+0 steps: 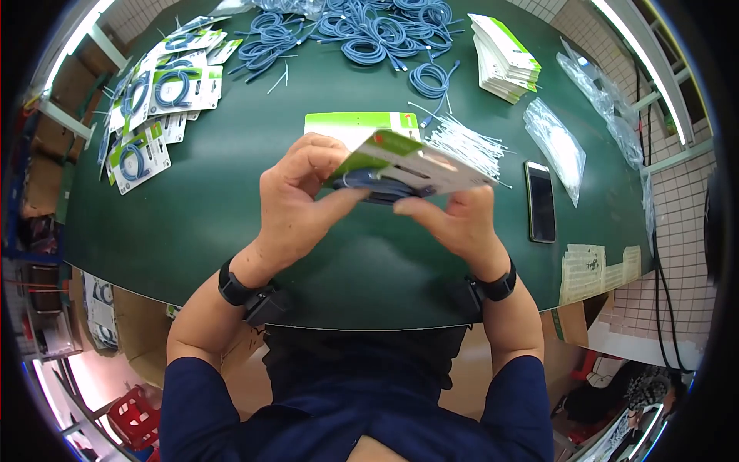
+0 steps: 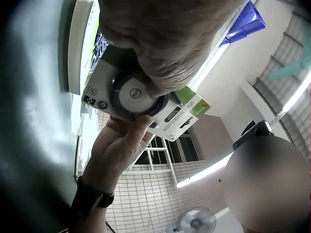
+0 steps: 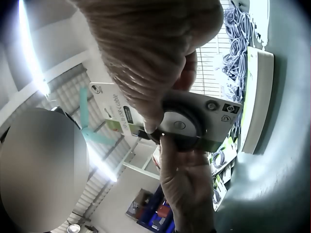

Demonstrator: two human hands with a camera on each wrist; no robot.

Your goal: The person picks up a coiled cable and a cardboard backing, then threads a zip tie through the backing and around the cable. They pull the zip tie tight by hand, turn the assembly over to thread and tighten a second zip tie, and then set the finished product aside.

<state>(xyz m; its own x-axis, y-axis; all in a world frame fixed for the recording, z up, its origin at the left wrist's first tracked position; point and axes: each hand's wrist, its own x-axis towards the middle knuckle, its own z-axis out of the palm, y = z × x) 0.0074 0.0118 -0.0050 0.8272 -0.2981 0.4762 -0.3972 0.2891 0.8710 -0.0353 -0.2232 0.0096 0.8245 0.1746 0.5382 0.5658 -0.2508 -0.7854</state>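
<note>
Both hands hold one green-and-white packaging card [image 1: 446,171] above the table, tilted, with a coiled blue cable [image 1: 377,185] against its face. My left hand [image 1: 295,202] grips the card's left end, its thumb on the coil. At the other end my right hand [image 1: 466,225] pinches the card, and its thumb also presses near the coil. In the left wrist view the cable coil [image 2: 116,103] forms a ring around a printed circle on the card. The right wrist view shows both thumbs at the edge of the same ring. Behind the hands lies a pile of blank cards [image 1: 358,121].
Loose white cable ties [image 1: 469,146] lie to the right of the card pile. Coiled blue cables [image 1: 362,31] cover the far side. Carded cables [image 1: 173,88] are heaped at left. A card stack [image 1: 504,61], plastic bag [image 1: 556,146] and phone [image 1: 541,202] are at right.
</note>
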